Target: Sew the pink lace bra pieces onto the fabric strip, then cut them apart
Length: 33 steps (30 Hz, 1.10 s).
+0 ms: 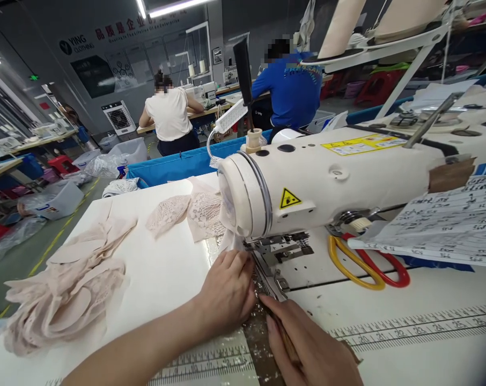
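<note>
My left hand (227,292) rests on the table with its fingers curled down against a narrow strip of lace fabric (263,316) just in front of the presser foot (267,252) of a cream sewing machine (327,177). My right hand (311,348) lies at the bottom edge, fingers pinched on a thin brown stick-like tool (285,335) that points toward the needle area. The needle itself is hidden behind the machine head.
A pile of beige lace pieces (66,289) lies at the left of the white table (162,279). Two lace cups (186,212) sit behind. Scissors with red and yellow handles (367,265) and a paper sheet (440,225) lie at the right. Two people sit far back.
</note>
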Available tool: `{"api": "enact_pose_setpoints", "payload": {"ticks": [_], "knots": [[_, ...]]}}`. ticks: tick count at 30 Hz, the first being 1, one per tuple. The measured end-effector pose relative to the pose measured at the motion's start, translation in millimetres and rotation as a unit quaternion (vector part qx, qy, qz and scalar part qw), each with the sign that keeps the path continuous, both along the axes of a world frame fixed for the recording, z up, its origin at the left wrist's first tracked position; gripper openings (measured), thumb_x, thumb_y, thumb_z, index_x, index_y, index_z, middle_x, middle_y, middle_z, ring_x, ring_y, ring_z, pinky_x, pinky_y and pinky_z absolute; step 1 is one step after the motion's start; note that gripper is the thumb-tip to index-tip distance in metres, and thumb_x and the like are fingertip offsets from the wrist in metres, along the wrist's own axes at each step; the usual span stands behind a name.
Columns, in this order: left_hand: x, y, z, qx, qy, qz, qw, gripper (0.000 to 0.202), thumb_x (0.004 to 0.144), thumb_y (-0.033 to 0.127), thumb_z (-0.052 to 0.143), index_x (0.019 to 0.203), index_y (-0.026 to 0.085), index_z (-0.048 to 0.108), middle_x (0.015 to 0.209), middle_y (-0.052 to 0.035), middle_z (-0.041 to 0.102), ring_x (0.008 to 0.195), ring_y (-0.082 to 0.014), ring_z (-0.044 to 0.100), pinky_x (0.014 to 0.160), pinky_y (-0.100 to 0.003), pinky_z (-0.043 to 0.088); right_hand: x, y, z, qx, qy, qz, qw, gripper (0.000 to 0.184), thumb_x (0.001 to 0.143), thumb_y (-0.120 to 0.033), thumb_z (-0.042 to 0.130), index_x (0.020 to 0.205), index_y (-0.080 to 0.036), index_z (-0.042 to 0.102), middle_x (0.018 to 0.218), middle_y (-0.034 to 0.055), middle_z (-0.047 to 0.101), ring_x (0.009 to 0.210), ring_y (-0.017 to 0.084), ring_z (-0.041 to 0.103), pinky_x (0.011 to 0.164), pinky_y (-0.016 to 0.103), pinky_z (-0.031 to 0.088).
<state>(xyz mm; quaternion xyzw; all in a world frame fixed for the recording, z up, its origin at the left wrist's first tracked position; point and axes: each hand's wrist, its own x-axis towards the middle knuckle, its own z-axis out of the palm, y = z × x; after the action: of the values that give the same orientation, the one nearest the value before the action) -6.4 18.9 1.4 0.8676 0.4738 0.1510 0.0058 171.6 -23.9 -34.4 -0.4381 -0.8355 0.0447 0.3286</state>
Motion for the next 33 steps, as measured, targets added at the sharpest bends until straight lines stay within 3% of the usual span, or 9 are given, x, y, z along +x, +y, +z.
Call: {"api": "enact_pose_setpoints", "payload": {"ticks": [8,18,27,33], "knots": [[-2.4,2.7,-3.8,0.004,-0.023,-0.007,1.000,0.040,0.092,0.019,0.041,0.129,0.009,0.049,0.124,-0.0162,0.057,0.113,-0.0277,0.054,0.097,-0.046,0.048,-12.6,9.6,2.0,0.116,-0.066,-0.046,0.990,0.032,0.101,-0.019,0.035,0.113,-0.010,0.062,0.097,0.0128,0.070,0.072,0.019,0.070,0.056,0.024,0.051],[-2.7,4.0,-3.5,-0.011,-0.027,-0.002,1.000,0.040,0.090,0.018,0.042,0.127,0.006,0.050,0.123,-0.0165,0.055,0.112,-0.0277,0.052,0.098,-0.045,0.047,-16.9,5.8,-1.1,0.147,-0.131,-0.081,0.977,0.032,0.101,-0.017,0.032,0.114,-0.011,0.062,0.095,0.0110,0.071,0.061,0.015,0.067,0.054,0.024,0.047],[-10.9,12.9,-4.9,-0.005,-0.035,0.000,0.999,0.040,0.089,0.017,0.040,0.126,0.008,0.052,0.126,-0.0153,0.057,0.118,-0.0293,0.050,0.102,-0.048,0.044,-29.0,7.3,-3.4,0.138,-0.179,-0.127,0.966,0.035,0.092,-0.007,0.040,0.122,-0.009,0.059,0.093,0.0100,0.072,0.053,0.015,0.062,0.050,0.025,0.045],[-18.1,16.5,2.0,0.014,-0.058,0.036,0.998,0.039,0.085,0.013,0.042,0.123,0.011,0.054,0.123,-0.0135,0.057,0.113,-0.0265,0.050,0.097,-0.043,0.046,-18.7,-0.1,-5.1,0.147,-0.155,-0.083,0.973,0.033,0.097,-0.013,0.037,0.119,-0.012,0.062,0.098,0.0101,0.073,0.071,0.019,0.070,0.058,0.027,0.050]]}}
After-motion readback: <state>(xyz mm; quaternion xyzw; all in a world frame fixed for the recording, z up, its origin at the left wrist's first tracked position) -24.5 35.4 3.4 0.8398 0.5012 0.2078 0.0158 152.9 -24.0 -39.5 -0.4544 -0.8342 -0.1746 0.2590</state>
